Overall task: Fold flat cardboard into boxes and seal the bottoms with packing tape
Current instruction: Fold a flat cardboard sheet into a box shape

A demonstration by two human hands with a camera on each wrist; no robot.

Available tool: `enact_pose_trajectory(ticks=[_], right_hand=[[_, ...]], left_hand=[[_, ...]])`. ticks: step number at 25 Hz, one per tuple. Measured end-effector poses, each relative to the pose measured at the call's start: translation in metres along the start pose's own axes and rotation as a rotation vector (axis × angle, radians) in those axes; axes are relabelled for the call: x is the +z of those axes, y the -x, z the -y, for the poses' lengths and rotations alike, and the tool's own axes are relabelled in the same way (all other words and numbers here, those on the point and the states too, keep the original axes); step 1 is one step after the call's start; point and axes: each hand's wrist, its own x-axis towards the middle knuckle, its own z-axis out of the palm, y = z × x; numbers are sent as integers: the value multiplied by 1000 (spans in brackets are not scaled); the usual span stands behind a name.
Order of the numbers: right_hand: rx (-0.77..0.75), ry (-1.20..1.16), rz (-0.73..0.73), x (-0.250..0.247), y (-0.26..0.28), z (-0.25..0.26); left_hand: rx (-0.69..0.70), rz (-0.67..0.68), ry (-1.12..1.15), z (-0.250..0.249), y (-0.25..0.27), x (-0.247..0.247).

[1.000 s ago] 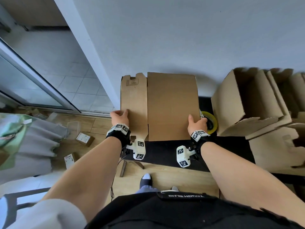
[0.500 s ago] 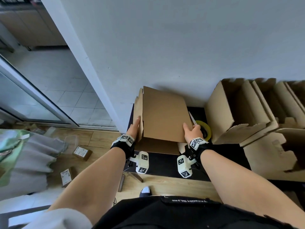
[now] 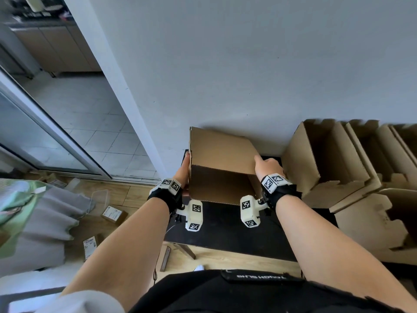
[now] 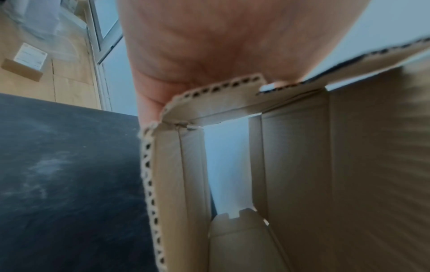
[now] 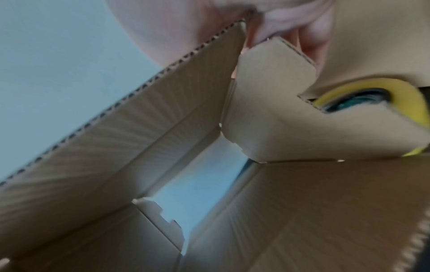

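Note:
A brown cardboard box [image 3: 221,152] stands opened into a rectangular tube on the black table [image 3: 225,227], its open end facing me. My left hand [image 3: 184,170] lies flat against its left wall, fingers straight. My right hand [image 3: 266,166] grips the top right edge, thumb on the top panel and fingers down the right side. The left wrist view looks through the box [image 4: 302,165] to the wall, with loose flaps at the far end. In the right wrist view a side flap [image 5: 274,110] sticks out by my fingers, and a yellow tape roll [image 5: 372,92] lies behind it.
Several finished open boxes [image 3: 327,159] are stacked at the right on the table, close to my right hand. A grey wall stands right behind the box. On the wooden floor at the left lie small parcels [image 3: 114,214] and a grey cloth [image 3: 40,222].
The cardboard lay flat a second ago; it has been lifted and pushed open into a tube. Both hands moved from its near edge to its two sides.

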Motion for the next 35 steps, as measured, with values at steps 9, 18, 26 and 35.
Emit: enact_pose_trajectory(ticks=[9, 18, 26, 35], right_hand=[[-125, -327, -72, -49, 6, 54], [-312, -481, -12, -30, 17, 57], [-487, -287, -103, -23, 28, 45], [-783, 25, -321, 0, 15, 40]], left_hand=[[194, -17, 144, -58, 21, 18], [226, -148, -86, -56, 11, 19], [468, -27, -132, -34, 18, 27], [621, -330, -285, -32, -18, 19]])
